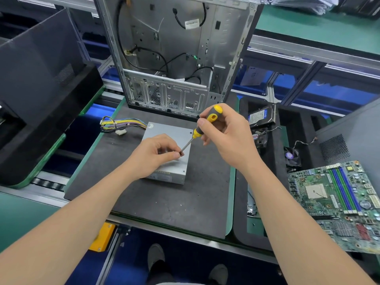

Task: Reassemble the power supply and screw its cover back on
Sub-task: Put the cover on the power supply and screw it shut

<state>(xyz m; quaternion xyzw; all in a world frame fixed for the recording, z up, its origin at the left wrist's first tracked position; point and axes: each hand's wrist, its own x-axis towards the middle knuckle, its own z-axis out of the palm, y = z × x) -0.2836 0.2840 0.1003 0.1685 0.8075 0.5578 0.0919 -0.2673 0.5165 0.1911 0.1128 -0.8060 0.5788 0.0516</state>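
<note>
On the table (164,202): the power supply (170,130) is laid flat, its cable bundle (123,123) trailing left.
Left hand (156,155): the screwdriver (197,132) tip is pinched above the supply; no screw can be made out.
Right hand (224,136): the handle is gripped, shaft slanted.
Risk: a screw may be dropped or cross-threaded by that slant.

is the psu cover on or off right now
On. The power supply shows a closed flat metal top, no internals visible; the right hand grips a screwdriver over it. Whether every screw is in: cannot tell.
</note>
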